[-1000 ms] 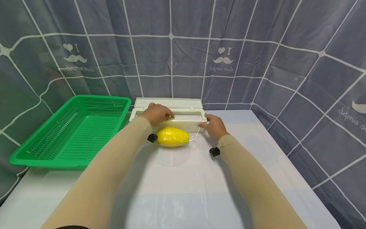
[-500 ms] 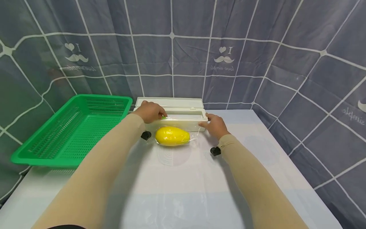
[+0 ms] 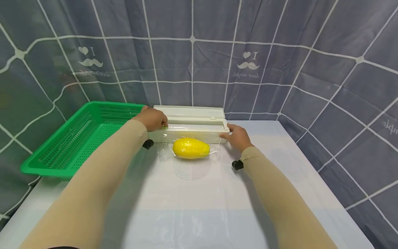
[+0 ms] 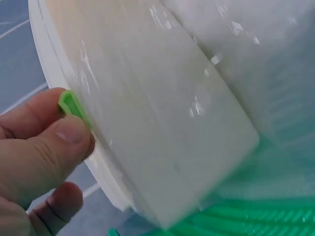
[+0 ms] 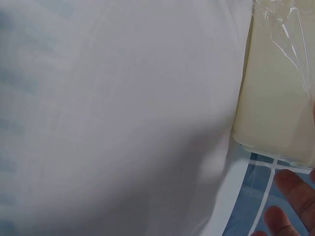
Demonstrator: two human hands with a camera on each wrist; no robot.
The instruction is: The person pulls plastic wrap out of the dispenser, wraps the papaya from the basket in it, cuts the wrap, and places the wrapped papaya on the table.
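Observation:
A long white cling film dispenser (image 3: 203, 127) lies at the back of the table with its lid (image 3: 189, 111) raised. My left hand (image 3: 151, 119) is at its left end, pinching a small green slide cutter (image 4: 75, 106) between thumb and forefinger on the dispenser's edge. My right hand (image 3: 238, 137) grips the right end, thumb on the front and fingers behind. Clear cling film (image 4: 197, 105) hangs over the front wall onto the table. A smooth yellow oblong thing (image 3: 191, 148), like a mango or small melon, lies in front, with film around it.
A green plastic basket (image 3: 46, 172) stands at the left, close to my left forearm. Grey checked curtain (image 3: 192, 62) hangs behind and at both sides. The white-covered table (image 3: 199, 193) stretches toward me.
My left hand has slid left along the dispenser with the green slide cutter, from near its middle to its left end. My right hand stays at the right end.

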